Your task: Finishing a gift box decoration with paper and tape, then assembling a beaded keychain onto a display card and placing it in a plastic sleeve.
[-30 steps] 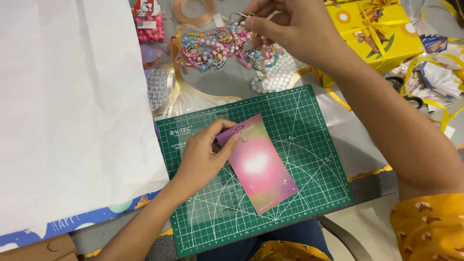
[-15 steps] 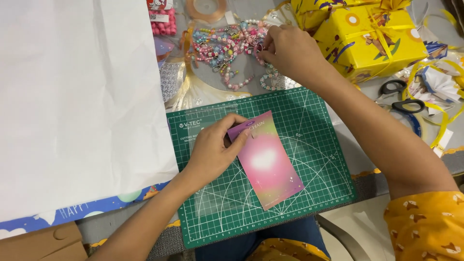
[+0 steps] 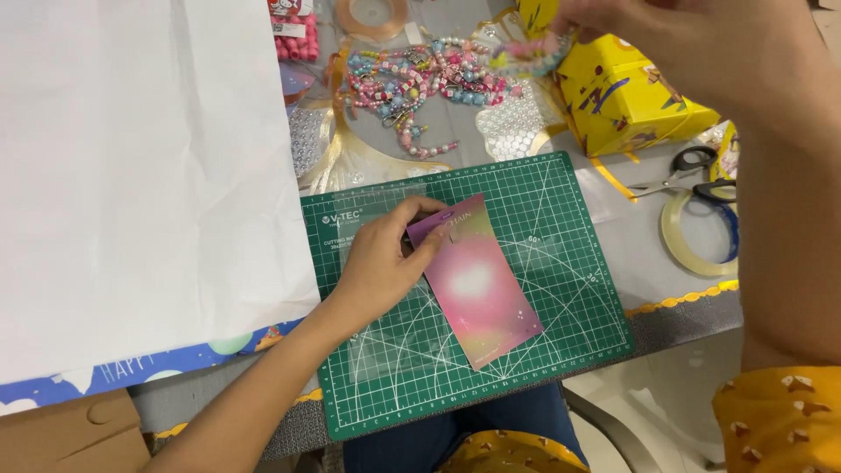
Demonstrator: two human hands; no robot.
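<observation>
Pink card [image 3: 477, 285]: glossy rectangle, pink with a pale centre and a yellow-green lower end; lies flat and slanted on the green cutting mat [image 3: 561, 228], its lower corner close to the mat's near edge.
Left hand [image 3: 381, 263]: rests on the mat; thumb and fingers pinch the card's upper-left corner, pressing it down.
Right hand [image 3: 692, 39]: raised over the far right of the table, fingers closed on a strand of pastel beads [image 3: 534, 57]; the grip itself is blurred.
Cutting mat: gridded, set at the table's near edge, slightly rotated.
Bead pile [image 3: 416, 79]: tangled pink, blue and white strands just beyond the mat's far edge.
White paper sheet [image 3: 131, 158]: large, covers the table's left side; touches the mat's left edge.
Yellow gift box [image 3: 626, 101]: beyond the mat's far right corner, below the right hand.
Scissors [image 3: 688, 175]: right of the mat, near the table's right edge.
Tape roll [image 3: 696, 232]: clear ring, just nearside of the scissors.
</observation>
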